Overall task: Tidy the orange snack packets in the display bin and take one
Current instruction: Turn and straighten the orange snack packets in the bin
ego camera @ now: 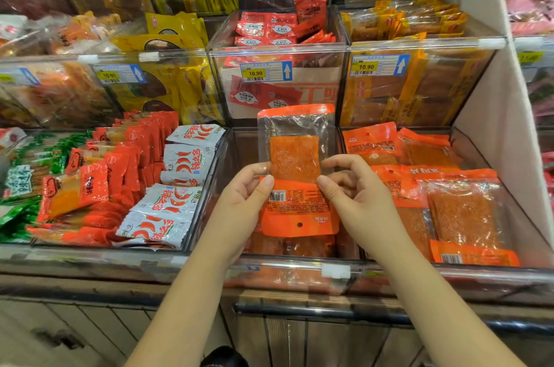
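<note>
- Two hands pinch one orange snack packet (296, 168) upright over the clear display bin (236, 150): left hand (245, 195) at its 8 o'clock edge, right hand (356, 195) at 4 o'clock.
- Bin packets (293, 245) at 6 o'clock are half hidden, probably the same kind.
- The held packet's print is unreadable.

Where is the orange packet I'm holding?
Head view, centre: the orange packet is held by the left hand and right hand over the middle bin, white chilli packets to its left.

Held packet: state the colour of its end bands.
Orange at both ends of the packet, with a clear middle window; the head view shows it.
</note>
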